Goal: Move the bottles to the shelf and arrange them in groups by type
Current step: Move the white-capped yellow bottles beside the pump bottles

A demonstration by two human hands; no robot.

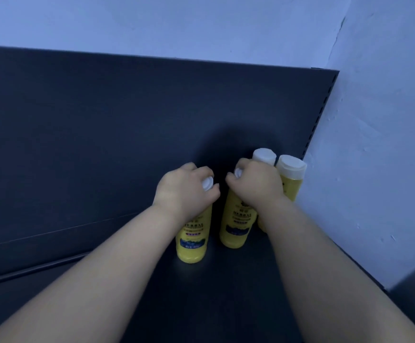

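Four yellow bottles with white caps are counted on the one dark shelf (213,293): the left bottle (191,243), the middle bottle (234,229), the rear bottle (263,154) and the corner bottle (291,169). Two hands are counted, the left hand (184,191) and the right hand (258,184), and one bottle is held in the grip of each.

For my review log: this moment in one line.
left hand: grips left bottle by cap | right hand: grips middle bottle by cap | back bottle, corner bottle: near wall | all on shelf

Dark shelf (226,293) carries four upright yellow bottles (192,246).
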